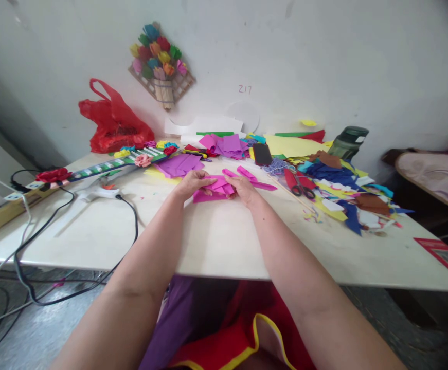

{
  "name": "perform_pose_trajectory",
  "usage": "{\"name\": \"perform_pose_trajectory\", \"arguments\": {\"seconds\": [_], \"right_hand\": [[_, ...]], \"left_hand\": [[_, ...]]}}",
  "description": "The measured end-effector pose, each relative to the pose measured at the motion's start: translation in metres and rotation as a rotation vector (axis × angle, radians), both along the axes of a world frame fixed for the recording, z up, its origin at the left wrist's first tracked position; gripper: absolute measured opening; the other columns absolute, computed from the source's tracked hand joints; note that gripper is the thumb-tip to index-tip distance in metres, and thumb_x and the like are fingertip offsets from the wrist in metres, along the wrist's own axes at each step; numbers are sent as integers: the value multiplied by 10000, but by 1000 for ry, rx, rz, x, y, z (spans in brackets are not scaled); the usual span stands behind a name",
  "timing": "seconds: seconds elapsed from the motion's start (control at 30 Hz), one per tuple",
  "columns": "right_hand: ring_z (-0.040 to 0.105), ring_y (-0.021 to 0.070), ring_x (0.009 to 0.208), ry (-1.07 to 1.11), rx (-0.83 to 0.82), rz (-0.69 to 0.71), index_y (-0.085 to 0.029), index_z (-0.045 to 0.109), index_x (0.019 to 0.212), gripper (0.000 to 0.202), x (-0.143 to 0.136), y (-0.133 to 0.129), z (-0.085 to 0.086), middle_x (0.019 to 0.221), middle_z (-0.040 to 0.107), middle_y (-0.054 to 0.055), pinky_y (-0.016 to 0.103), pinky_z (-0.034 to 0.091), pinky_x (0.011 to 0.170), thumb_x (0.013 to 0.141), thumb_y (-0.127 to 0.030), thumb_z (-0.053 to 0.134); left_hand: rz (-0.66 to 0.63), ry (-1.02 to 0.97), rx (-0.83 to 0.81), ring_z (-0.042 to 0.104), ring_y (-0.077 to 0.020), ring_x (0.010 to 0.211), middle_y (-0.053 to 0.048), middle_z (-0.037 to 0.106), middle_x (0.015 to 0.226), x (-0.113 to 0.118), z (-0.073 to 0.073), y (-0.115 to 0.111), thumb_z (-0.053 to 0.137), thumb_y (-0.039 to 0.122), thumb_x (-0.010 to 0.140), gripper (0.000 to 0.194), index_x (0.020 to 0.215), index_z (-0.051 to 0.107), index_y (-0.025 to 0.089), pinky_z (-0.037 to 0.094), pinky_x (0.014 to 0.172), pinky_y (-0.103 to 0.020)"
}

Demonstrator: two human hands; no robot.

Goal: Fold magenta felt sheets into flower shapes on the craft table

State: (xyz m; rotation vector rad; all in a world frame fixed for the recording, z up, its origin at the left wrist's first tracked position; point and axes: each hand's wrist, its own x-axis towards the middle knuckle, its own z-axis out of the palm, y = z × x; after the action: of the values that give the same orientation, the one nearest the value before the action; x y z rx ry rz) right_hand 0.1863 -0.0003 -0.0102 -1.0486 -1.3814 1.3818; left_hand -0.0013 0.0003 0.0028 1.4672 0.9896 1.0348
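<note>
Holding: bright magenta paper, creased, layered; your left hand and right hand are pinching it, frame centre.

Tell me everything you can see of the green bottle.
The green bottle is at the back right of the table, near the wall. Its dark green lid looks closed and bears a small pale patch; the body below looks like translucent plastic. In this view it slants to the right, though I cannot tell whether it truly leans. Coloured scraps crowd its foot, hiding the base. Neither hand touches it. Its contents are unclear.
</note>
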Motion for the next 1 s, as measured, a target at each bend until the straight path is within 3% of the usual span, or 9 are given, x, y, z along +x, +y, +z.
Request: {"name": "perform_pose_trajectory", "arguments": {"seconds": [0.33, 0.53, 1.0], "right_hand": [[395, 80, 437, -40, 81, 26, -179, 519, 528, 377, 0, 0, -2, 436, 472, -45, 251, 344, 478, 568, -465, 762], [367, 79, 426, -87, 95, 40, -187, 479, 493, 383, 1, -2, 0, 419, 438, -53, 259, 298, 487, 600, -459, 727], [295, 74, 467, -127, 115, 58, -161, 571, 565, 353, 2, -2, 0, 448, 409, -66, 256, 227, 505, 532, -466, 746]], "left_hand": [[-20, 45, 6, 644, -141, 495, 21, 597, 530, -2, 1, -1, 843, 386, 527, 424, 674, 557, 109, 533, 494, -220], [-25, 106, 18, 643, -149, 493, -1, 627, 526, -1, 4, -2, 838, 379, 538, 407, 697, 581, 106, 539, 511, -235], [-57, 119, -2, 655, -155, 504, 6, 636, 549, -1, 6, -3, 853, 351, 507, 401, 670, 576, 112, 545, 519, -235]]}}
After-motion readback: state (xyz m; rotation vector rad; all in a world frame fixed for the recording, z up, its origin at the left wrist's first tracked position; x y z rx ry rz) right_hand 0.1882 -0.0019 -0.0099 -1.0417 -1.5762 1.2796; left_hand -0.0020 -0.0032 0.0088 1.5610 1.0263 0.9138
